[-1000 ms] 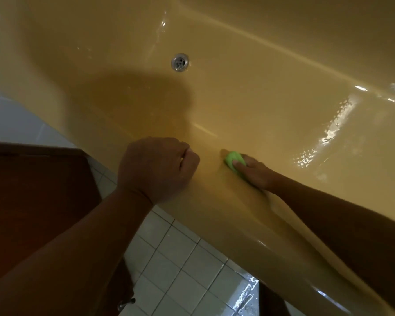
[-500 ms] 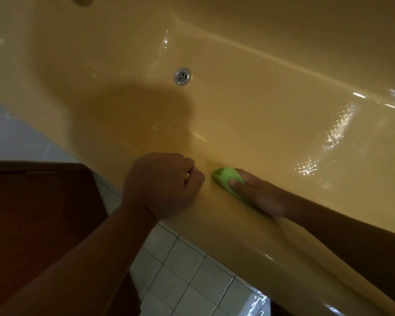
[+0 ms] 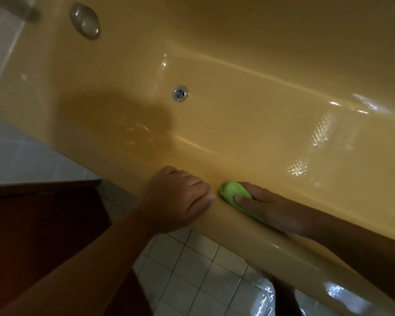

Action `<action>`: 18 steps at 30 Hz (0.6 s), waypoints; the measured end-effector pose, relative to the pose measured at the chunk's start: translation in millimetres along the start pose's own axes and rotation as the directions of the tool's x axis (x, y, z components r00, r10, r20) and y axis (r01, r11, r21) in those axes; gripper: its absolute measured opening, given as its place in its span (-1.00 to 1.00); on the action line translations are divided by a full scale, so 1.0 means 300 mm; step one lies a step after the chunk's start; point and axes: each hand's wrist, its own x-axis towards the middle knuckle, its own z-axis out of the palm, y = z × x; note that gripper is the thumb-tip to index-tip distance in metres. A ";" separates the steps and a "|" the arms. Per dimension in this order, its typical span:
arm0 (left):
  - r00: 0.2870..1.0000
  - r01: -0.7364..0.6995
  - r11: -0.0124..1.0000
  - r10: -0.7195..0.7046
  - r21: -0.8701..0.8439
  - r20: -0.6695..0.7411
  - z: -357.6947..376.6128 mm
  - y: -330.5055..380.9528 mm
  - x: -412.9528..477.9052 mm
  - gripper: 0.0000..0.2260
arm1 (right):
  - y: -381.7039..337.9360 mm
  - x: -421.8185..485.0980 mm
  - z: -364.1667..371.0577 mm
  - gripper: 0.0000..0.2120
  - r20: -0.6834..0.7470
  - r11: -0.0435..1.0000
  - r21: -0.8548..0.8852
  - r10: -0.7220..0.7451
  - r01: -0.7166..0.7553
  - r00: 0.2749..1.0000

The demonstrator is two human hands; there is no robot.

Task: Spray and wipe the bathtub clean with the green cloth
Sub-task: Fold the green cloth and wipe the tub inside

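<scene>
While the left hand [image 3: 173,201] rests flat on the bathtub [image 3: 228,226] rim, the right hand [image 3: 267,205] grips the balled green cloth [image 3: 230,190] against the inner wall.

the left forearm [image 3: 78,258] comes in bare from the near left and runs up and right to the left hand [image 3: 176,199], which lies palm down on the bathtub rim [image 3: 228,229], fingers straight and close together, tips pointing right. the right forearm [image 3: 351,242] enters from the right edge, dark in shadow, and reaches left across the rim. the right hand [image 3: 269,206] grips the green cloth [image 3: 232,190], thumb laid over its top, the other fingers round its far side and mostly hidden. the two hands sit just beside each other
</scene>
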 end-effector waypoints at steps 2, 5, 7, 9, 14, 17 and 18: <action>0.999 -0.028 0.999 0.027 0.028 0.038 -0.014 -0.034 -0.022 -0.54 | -0.053 -0.052 0.011 -0.70 0.005 0.998 0.050 -0.027 0.027 1.000; 0.997 -0.046 0.996 0.041 0.077 0.058 -0.017 -0.053 -0.014 -0.50 | -0.032 0.010 0.009 -0.70 -0.027 0.998 0.061 -0.022 0.024 0.999; 0.997 -0.057 0.994 0.053 0.093 0.050 -0.004 -0.061 -0.006 -0.47 | 0.065 0.137 -0.007 -0.64 -0.045 1.000 0.012 0.027 -0.026 0.999; 0.997 -0.074 0.994 0.072 0.079 0.022 0.012 -0.081 -0.011 -0.45 | 0.181 0.282 -0.035 -0.51 -0.043 0.992 -0.052 0.114 -0.117 0.992; 0.996 -0.071 0.996 0.073 0.048 -0.043 0.021 -0.147 -0.011 -0.46 | 0.221 0.496 -0.024 -0.30 -0.138 0.910 -0.233 0.317 -0.342 0.938; 0.997 -0.056 0.998 0.057 0.032 -0.049 0.005 -0.181 -0.013 -0.47 | 0.036 0.403 0.039 -0.34 -0.038 0.983 -0.158 0.092 -0.097 0.995; 0.998 -0.045 0.999 0.047 0.029 -0.049 0.000 -0.192 -0.014 -0.47 | -0.027 0.325 0.053 -0.39 -0.019 0.992 -0.128 0.003 -0.006 1.000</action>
